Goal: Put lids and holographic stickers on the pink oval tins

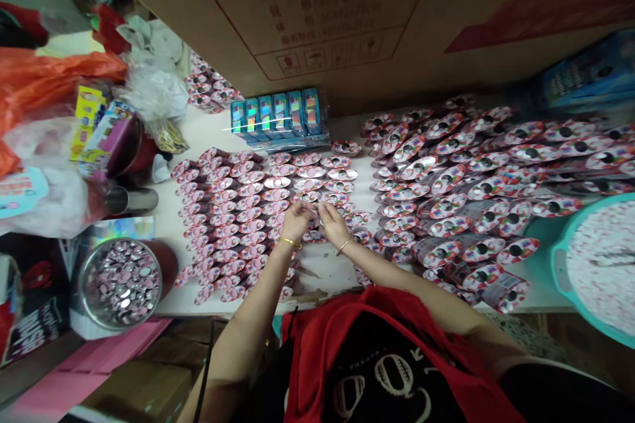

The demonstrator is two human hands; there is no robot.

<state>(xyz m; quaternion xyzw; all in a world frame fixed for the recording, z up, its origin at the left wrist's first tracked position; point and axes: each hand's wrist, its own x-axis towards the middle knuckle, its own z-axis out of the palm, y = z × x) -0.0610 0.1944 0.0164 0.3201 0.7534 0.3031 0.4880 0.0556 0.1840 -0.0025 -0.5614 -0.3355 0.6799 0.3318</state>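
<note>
Though forearms (pixel 258 299) apart, left hand (pixel 297 219) beside right hand (pixel 334 223)

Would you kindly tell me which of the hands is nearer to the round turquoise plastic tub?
Right: the right hand is well left of the turquoise tub; the left hand is farther left, beside the right.

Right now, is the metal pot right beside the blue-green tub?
No, the metal pot is at the left and the blue-green tub at the far right.
</note>
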